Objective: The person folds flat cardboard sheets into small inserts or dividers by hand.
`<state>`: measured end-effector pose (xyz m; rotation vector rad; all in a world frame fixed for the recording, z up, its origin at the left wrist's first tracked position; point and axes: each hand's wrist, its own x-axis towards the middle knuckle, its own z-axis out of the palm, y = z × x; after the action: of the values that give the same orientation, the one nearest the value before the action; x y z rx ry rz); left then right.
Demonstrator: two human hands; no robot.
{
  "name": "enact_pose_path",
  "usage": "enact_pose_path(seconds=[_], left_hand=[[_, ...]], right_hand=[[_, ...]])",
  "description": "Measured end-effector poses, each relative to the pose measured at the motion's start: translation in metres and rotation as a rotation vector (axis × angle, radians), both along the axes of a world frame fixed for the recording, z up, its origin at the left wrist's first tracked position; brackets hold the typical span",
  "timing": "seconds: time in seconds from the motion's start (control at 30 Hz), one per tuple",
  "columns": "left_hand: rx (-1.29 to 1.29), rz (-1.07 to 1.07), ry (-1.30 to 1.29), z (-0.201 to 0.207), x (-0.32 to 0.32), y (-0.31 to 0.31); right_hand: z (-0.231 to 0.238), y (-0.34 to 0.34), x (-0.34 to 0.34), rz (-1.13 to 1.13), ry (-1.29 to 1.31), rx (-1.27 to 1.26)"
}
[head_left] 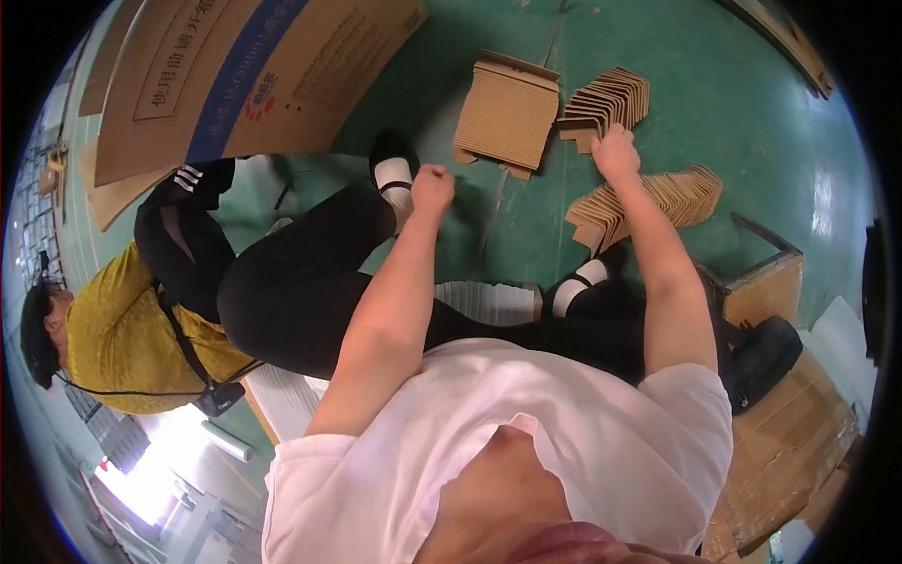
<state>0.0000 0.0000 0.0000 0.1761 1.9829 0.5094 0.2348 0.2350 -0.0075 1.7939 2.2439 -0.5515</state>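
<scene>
My right hand [615,155] reaches to the near end of a row of folded corrugated cardboard pieces [611,94], its fingers closed on the end piece. Just below that wrist, a second row of nested folded cardboard pieces [658,202] stands on the floor. My left hand [433,193] hovers above my left shoe, curled into a loose fist with nothing showing in it. Between and beyond my hands, a flat stack of corrugated cardboard [507,113] lies on the floor, apart from both hands.
Upper left, a large printed carton [254,85] stands beside a bent-over person in a yellow top [155,329]. A stack of pale sheets [484,303] is between my legs. To my right are a cardboard box [766,291], a black bag [766,362] and flattened cardboard [785,451].
</scene>
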Motion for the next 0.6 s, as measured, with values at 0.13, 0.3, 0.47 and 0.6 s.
enact_pose_path(seconds=[0.13,0.3,0.47,0.6], left_hand=[[0.215,0.066,0.363,-0.035,-0.002,0.002],[0.459,0.068,0.314,-0.048,0.003,0.026],[0.409,0.035,0.346,-0.04,0.016,0.028],[0.28,-0.184,0.705,-0.033,0.029,0.006]], right_hand=[[0.007,-0.029,-0.025,0.061,0.194,-0.339],[-0.004,-0.083,-0.049,-0.307,0.713,-0.732],[-0.026,-0.084,-0.038,-0.609,0.802,-0.916],[-0.023,-0.103,-0.037,-0.648,0.811,-0.785]])
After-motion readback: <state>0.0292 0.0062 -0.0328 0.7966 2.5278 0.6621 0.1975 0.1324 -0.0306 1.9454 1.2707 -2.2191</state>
